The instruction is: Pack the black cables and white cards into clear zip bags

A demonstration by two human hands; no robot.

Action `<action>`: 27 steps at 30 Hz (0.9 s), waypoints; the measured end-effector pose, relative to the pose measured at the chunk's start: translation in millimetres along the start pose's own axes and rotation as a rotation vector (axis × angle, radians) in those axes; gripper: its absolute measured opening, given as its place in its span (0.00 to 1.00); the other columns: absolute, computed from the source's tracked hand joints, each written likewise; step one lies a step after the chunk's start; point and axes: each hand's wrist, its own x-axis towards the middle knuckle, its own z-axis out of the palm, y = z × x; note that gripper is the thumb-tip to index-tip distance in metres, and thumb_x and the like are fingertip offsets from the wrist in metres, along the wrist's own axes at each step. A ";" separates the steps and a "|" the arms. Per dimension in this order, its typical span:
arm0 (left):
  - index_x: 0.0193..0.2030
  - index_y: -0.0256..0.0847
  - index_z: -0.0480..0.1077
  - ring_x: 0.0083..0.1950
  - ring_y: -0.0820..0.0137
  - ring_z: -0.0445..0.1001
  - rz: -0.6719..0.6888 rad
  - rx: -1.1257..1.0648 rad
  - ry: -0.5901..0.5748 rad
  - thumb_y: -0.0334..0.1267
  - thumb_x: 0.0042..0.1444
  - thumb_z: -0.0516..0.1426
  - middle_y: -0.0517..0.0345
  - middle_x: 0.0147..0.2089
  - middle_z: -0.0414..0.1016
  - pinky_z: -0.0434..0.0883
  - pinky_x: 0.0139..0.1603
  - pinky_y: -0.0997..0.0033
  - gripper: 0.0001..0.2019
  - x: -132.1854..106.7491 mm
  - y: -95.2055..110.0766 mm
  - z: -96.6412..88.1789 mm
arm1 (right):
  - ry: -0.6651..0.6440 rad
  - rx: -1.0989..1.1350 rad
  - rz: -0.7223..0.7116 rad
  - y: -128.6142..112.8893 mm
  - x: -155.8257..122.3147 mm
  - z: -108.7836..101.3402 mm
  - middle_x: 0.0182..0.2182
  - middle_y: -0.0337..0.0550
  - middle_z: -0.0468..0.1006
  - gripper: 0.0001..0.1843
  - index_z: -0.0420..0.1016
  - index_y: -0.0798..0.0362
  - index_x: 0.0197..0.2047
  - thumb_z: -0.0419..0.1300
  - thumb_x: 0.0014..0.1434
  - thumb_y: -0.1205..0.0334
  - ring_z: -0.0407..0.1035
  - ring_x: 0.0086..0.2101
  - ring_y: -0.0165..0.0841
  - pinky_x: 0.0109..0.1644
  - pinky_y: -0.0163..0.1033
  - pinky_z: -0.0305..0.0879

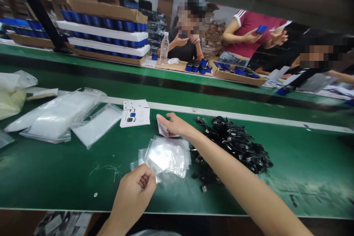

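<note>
My left hand (136, 188) is closed in a pinch at the near-left corner of the clear plastic bags (167, 155), which lie in a loose, shiny pile. Beyond the pile, my right hand (177, 125) reaches across from the right, its fingers closed on a small paper card (163, 131); part of the card is hidden beneath the hand. Left of that hand lie white printed leaflets (138, 117) showing pictures of a device. A heap of coiled black cables (235, 142) with metal plugs sits right of the bags, partly covered by my right forearm.
Filled plastic packs (63, 114) lie at left on the green bench (110, 195). A pale strip (221, 113) runs along behind. Across the line, people handle blue-and-black items (196, 67) beside stacked trays (107, 37), a water bottle (164, 49) and an open carton (238, 75).
</note>
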 end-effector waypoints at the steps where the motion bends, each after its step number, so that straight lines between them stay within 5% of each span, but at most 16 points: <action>1: 0.19 0.43 0.55 0.18 0.77 0.60 -0.001 -0.009 0.000 0.39 0.54 0.50 0.68 0.17 0.56 0.59 0.20 0.80 0.14 -0.1 0.4 0.1 | -0.022 0.009 0.032 0.0 8.6 0.5 0.31 0.53 0.77 0.47 0.52 0.69 0.62 0.57 0.53 0.39 0.73 0.29 0.38 0.30 0.40 0.70; 5: 0.19 0.43 0.55 0.19 0.76 0.61 -0.010 -0.047 0.010 0.37 0.53 0.51 0.68 0.17 0.57 0.59 0.21 0.79 0.13 -0.9 4.0 -0.7 | -0.061 0.047 0.081 3.4 19.2 0.2 0.26 0.44 0.75 0.43 0.56 0.66 0.59 0.64 0.51 0.46 0.70 0.23 0.32 0.24 0.36 0.68; 12: 0.19 0.43 0.58 0.19 0.75 0.64 -0.071 -0.147 0.052 0.41 0.53 0.53 0.68 0.17 0.62 0.62 0.21 0.77 0.13 -1.7 2.9 -1.3 | -0.063 -0.028 0.031 5.1 9.5 -8.3 0.38 0.43 0.74 0.11 0.70 0.58 0.44 0.55 0.63 0.60 0.71 0.33 0.31 0.36 0.40 0.71; 17: 0.27 0.43 0.60 0.18 0.73 0.71 -0.174 -0.296 0.134 0.45 0.59 0.48 0.65 0.18 0.71 0.69 0.21 0.74 0.12 0.3 5.7 -3.4 | 0.187 -0.195 -0.187 2.2 -59.3 -9.5 0.20 0.34 0.62 0.14 0.66 0.55 0.24 0.51 0.62 0.67 0.60 0.25 0.29 0.29 0.34 0.55; 22: 0.31 0.43 0.59 0.24 0.71 0.77 -0.242 -0.363 0.270 0.46 0.61 0.45 0.59 0.27 0.78 0.74 0.26 0.71 0.12 4.9 12.4 -4.8 | 0.124 -0.487 -0.504 14.4 -136.9 18.9 0.23 0.39 0.68 0.13 0.65 0.53 0.26 0.48 0.61 0.71 0.61 0.25 0.31 0.29 0.35 0.53; 27: 0.27 0.44 0.60 0.20 0.72 0.68 -0.174 -0.215 0.356 0.48 0.57 0.49 0.66 0.20 0.67 0.67 0.21 0.74 0.13 5.7 9.1 -6.0 | 0.174 -0.508 -0.624 26.4 -142.1 56.3 0.26 0.43 0.73 0.12 0.71 0.54 0.33 0.47 0.60 0.73 0.67 0.27 0.35 0.33 0.38 0.62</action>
